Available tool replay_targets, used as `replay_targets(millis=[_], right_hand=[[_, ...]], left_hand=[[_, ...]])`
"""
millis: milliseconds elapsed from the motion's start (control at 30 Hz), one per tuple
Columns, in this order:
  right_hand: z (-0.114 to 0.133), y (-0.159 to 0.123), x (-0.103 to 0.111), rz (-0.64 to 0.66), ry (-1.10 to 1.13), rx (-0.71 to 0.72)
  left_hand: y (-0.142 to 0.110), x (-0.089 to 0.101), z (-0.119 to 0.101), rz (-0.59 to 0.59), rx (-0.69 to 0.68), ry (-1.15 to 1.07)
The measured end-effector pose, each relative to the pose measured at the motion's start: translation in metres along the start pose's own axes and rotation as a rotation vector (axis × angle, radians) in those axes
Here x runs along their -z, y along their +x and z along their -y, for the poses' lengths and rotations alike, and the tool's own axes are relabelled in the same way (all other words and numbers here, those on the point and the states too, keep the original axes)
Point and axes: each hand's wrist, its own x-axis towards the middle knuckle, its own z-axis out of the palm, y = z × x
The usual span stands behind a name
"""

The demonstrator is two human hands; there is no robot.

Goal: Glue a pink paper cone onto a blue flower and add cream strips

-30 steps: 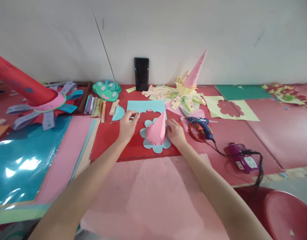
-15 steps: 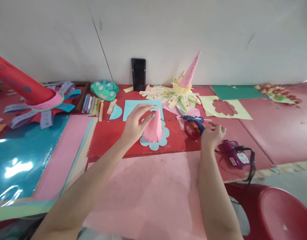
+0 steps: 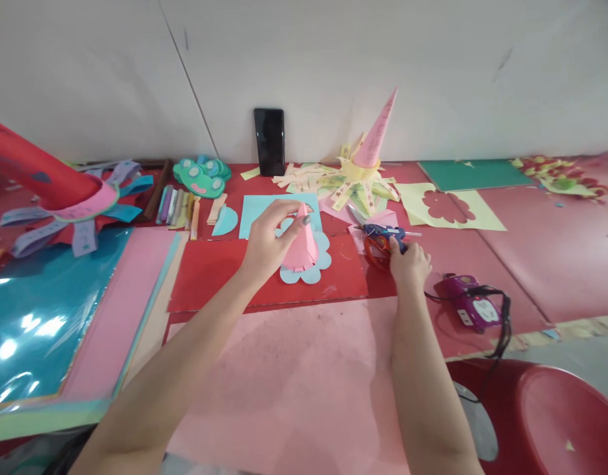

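Note:
My left hand [image 3: 274, 241] pinches the pointed top of a pink paper cone [image 3: 304, 251]. Under the cone lies a light blue scalloped paper flower [image 3: 325, 249], resting on a red sheet [image 3: 219, 270]. My right hand [image 3: 410, 264] has its fingers closed around the handle of a blue glue gun [image 3: 385, 231], whose nozzle points left. Orange-handled scissors [image 3: 375, 254] lie beside and partly under the gun. A dark cord runs from near my right hand to a purple power adapter [image 3: 471, 302].
A black phone [image 3: 270, 142] leans on the wall. Behind the work stand a pink cone hat [image 3: 375, 138] and paper strips [image 3: 304, 175]. At left are a red cone hat [image 3: 46, 175], crayons [image 3: 177, 208] and plastic-covered sheets [image 3: 41, 316]. A red stool [image 3: 566, 409] stands front right.
My right hand has moved left and closed on the glue gun's handle. My left hand has taken hold of the cone's tip; cone and flower sit slightly farther back.

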Motion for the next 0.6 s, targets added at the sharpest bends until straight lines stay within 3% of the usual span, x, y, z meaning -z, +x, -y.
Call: replay_targets(millis=[200,400,467,600], right_hand=[[0.015,-0.005,0.013,0.034,0.018,-0.151],[0.033,-0.023,0.028,-0.047,0.194,0.035],[0.039,-0.031,0.032,-0.021,0.201,0.087],[0.046,-0.047,0.035,0.080,0.234,0.149]], left_hand=[[0.003,0.002,0.005,-0.034,-0.022,0.037],[-0.001,0.002,0.013,-0.024,-0.007,0.073],[-0.006,0.006,0.011,-0.095,-0.029,0.110],[-0.026,0.020,0.003,-0.350,-0.104,0.295]])
